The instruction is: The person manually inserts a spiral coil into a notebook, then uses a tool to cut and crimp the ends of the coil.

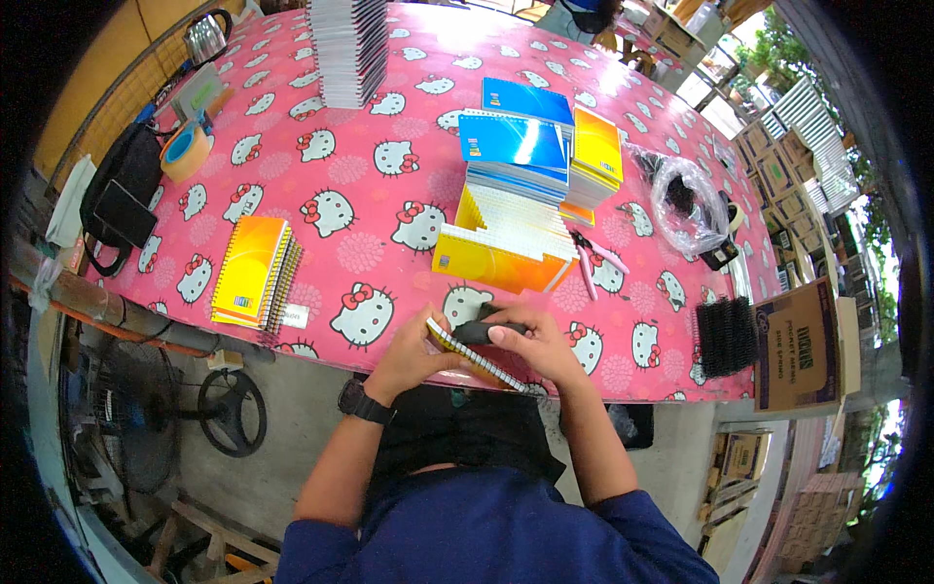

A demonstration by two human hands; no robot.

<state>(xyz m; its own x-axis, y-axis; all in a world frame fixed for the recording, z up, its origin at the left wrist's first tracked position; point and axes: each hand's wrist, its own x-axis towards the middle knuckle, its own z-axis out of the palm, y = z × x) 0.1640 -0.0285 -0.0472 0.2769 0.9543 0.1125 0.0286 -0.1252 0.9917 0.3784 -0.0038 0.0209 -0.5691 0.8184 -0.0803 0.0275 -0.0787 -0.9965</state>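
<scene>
At the near edge of the table, my left hand point(413, 358) grips a small notebook point(494, 370), held tilted with its row of binding holes or coils turned up. My right hand point(547, 346) is closed around a soft-looking black object point(475, 332), whose kind I cannot make out, against the notebook's edge. Just beyond my hands, a fanned stack of yellow-orange notebooks point(498, 257) lies on the table. Blue notebooks point(511, 141) are piled behind it. Pliers with pink handles point(588, 268) rest to its right.
Spiral-bound yellow notebooks point(251, 271) lie at left; a tall notebook stack point(348, 58) stands at the back. A tape roll point(182, 156) and black bag point(115, 200) sit far left. Black coils point(725, 336), a carton point(798, 343) and a clear plastic bag point(686, 219) are at right.
</scene>
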